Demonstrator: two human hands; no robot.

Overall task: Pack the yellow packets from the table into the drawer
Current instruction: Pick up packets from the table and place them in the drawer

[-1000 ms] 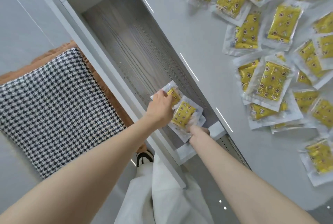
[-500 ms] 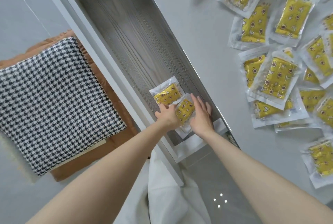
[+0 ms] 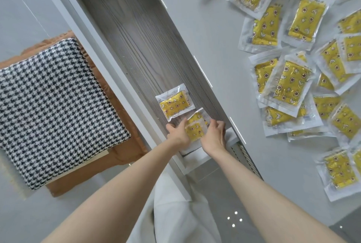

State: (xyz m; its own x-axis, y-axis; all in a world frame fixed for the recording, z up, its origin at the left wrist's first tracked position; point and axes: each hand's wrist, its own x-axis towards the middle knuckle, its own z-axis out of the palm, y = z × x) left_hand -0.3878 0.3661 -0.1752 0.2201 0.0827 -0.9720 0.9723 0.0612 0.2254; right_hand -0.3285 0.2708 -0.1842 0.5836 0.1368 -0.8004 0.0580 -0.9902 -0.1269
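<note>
The white table top point(image 3: 205, 28) fills the right and far part of the scene. Along its left edge, the open white drawer with a grey wood-grain floor point(image 3: 140, 43) runs from far to near. Left of the drawer, a black-and-white houndstooth fabric cushion point(image 3: 48, 106) lies on a brown padded seat point(image 3: 64, 186). At the near edge, white cloth point(image 3: 175, 213) shows between the two forearms.

On the right part of the table top, a loose spread of yellow foil packets in clear plastic sleeves point(image 3: 289, 84) lies flat. Many of them overlap their neighbours. All are well apart from the drawer.

Inside the drawer, one flat yellow packet point(image 3: 174, 104) lies on the floor in the near half. Just beside its near right corner, the held yellow packet point(image 3: 196, 129) sits at the near end of the drawer, tilted off the floor. A second sleeve edge shows at its far side; whether this is one packet or two cannot be told.

The left hand point(image 3: 178, 134) grips the left edge of the held yellow packet, with the thumb laid on the sleeve. The right hand point(image 3: 214, 137) grips the right edge, with its fingertips curled over the far right corner. Both hands are inside the near end of the drawer, one on each side of the packet.
</note>
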